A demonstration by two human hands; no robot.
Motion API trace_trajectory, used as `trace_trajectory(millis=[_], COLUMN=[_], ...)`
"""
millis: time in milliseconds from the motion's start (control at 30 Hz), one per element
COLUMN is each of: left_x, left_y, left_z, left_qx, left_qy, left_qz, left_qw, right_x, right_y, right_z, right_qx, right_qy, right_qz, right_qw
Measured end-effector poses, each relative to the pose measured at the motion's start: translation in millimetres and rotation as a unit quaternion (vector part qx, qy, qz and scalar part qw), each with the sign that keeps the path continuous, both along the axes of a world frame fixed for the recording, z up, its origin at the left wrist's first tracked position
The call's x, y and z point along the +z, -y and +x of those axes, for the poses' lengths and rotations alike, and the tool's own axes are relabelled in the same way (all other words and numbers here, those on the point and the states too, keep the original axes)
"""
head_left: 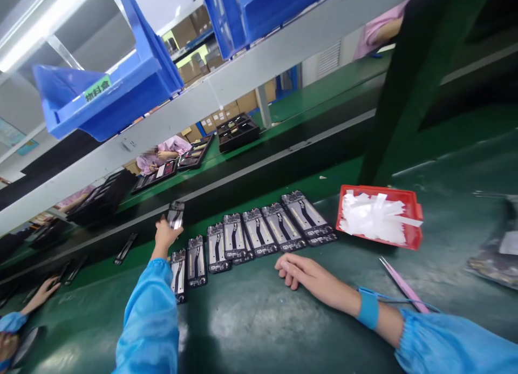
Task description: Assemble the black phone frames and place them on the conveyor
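Observation:
At the left end of a row of opened phones, my left hand (165, 236) reaches out, gripping a phone assembly (175, 213) by its lower end. The row of opened phones (257, 232) lies side by side on the green bench, several of them slightly overlapping, each with a dark flex cable down its middle. My right hand (301, 271) rests on the bench just below the row, its fingers loosely curled and nothing visible in them. A blue wrist strap (368, 308) circles that wrist. Pink tweezers (404, 285) lie beside the right forearm.
A red tray (416, 236) piled with white strips (374, 217) stands right of the row. A plastic bag (496, 255) lies far right. Blue bins (109, 101) sit on the shelf overhead. A co-worker's hand (41, 294) is at the far left, near more phone parts (125, 249).

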State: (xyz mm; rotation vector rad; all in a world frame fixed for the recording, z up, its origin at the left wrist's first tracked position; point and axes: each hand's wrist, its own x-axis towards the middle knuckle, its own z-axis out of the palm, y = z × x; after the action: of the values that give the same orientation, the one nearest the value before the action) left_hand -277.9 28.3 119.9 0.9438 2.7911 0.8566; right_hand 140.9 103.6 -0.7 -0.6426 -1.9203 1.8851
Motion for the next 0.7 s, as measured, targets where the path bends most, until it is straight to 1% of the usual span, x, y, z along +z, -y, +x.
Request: trace_trajectory(millis=[33, 67, 100, 133, 200, 233, 267, 300, 333, 367, 400, 467, 500, 567, 600, 633, 700], left_x=[2.1, 0.3, -5.9, -16.2, -46.1, -63.1, -79.6, -94.2, -106.2, -115.2, -121.2, -126.7, -127.7, -129.0, -129.9, -130.9, -132.6], left_y=[-0.8, -0.9, 0.0, 1.7, 6.6, 9.1, 11.3, 13.2, 15.1, 17.3, 20.0, 26.3, 29.2, 32.6, 33.0, 32.6, 30.1], left_z=[13.4, 31.1, 53.3, 79.7, 141.4, 173.6, 204.2, 231.3, 253.6, 270.3, 281.0, 287.2, 284.9, 275.5, 270.6, 266.3, 260.4], left_qx=[-0.016, -0.037, -0.064, -0.097, -0.156, -0.193, -0.243, -0.274, -0.283, -0.283, -0.279, -0.274, -0.277, -0.294, -0.307, -0.320, -0.336], left_qy=[0.019, 0.044, 0.076, 0.113, 0.182, 0.226, 0.298, 0.344, 0.348, 0.351, 0.350, 0.323, 0.293, 0.198, 0.145, 0.098, 0.040], left_qz=[0.021, 0.039, 0.054, 0.065, 0.081, 0.091, 0.126, 0.155, 0.182, 0.193, 0.203, 0.209, 0.209, 0.201, 0.196, 0.191, 0.185], left_qw=[0.999, 0.998, 0.994, 0.987, 0.967, 0.951, 0.915, 0.884, 0.875, 0.871, 0.871, 0.882, 0.891, 0.913, 0.920, 0.923, 0.923], right_x=[3.7, 7.8, 11.9, 15.5, 19.6, 19.7, 18.3, 15.9, 12.8, 9.6, 6.8, 3.6, 3.4, 5.2, 6.6, 8.2, 10.8], right_y=[2.1, 4.6, 7.1, 9.5, 12.8, 13.4, 13.0, 11.7, 9.6, 6.9, 4.0, -1.3, -3.3, -5.5, -5.8, -5.6, -4.8], right_z=[1.2, 2.5, 3.9, 5.2, 7.4, 8.1, 8.7, 9.1, 9.6, 10.3, 11.3, 14.2, 15.8, 18.6, 19.5, 20.0, 20.1], right_qx=[-0.001, -0.003, -0.008, -0.015, -0.026, -0.031, -0.041, -0.053, -0.069, -0.089, -0.110, -0.160, -0.191, -0.247, -0.253, -0.238, -0.162], right_qy=[0.003, 0.007, 0.010, 0.013, 0.015, 0.016, 0.020, 0.027, 0.036, 0.048, 0.058, 0.069, 0.066, 0.045, 0.032, 0.019, 0.011], right_qz=[0.009, 0.025, 0.047, 0.069, 0.098, 0.102, 0.102, 0.103, 0.107, 0.117, 0.133, 0.182, 0.217, 0.305, 0.355, 0.405, 0.484], right_qw=[1.000, 1.000, 0.999, 0.997, 0.995, 0.994, 0.994, 0.993, 0.991, 0.988, 0.983, 0.968, 0.955, 0.919, 0.900, 0.882, 0.860])
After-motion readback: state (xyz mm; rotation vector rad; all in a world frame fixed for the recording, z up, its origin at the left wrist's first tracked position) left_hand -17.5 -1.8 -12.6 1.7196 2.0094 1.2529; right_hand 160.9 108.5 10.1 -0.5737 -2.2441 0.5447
